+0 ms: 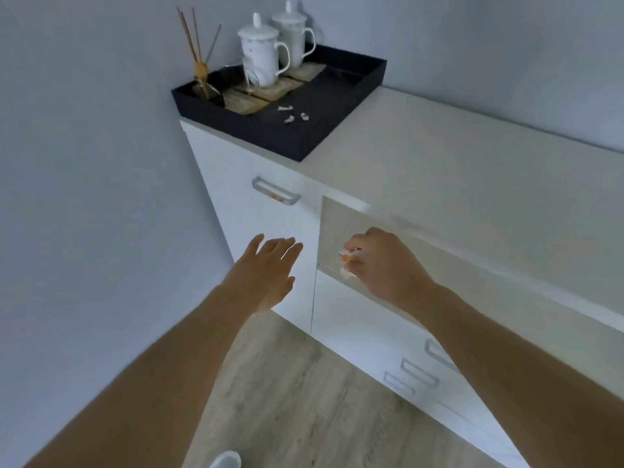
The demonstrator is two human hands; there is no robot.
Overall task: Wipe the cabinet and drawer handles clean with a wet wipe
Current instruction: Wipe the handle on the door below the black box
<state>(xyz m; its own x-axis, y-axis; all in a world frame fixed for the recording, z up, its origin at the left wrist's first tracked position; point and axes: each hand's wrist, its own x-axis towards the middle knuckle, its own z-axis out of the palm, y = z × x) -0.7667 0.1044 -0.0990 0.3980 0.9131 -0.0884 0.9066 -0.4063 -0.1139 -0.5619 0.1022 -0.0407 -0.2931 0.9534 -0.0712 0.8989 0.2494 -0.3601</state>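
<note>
Head view is showing the right hand [381, 261] pinching a soft, limp wet wipe [346, 261] by the open shelf [341, 228]; left hand [270, 268] is hovering spread; bunching it should help on the stained handle [276, 191]

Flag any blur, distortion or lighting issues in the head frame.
Head view: dim, flat bluish light; wide-angle bending curves the cabinet top edge; motion blur smears the right hand and its wet wipe; left hand sharper; tray and mugs reasonably crisp.

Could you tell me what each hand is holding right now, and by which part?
The right hand pinches a crumpled wet wipe in its fingertips, at the bunched middle. The left hand holds nothing.
</note>
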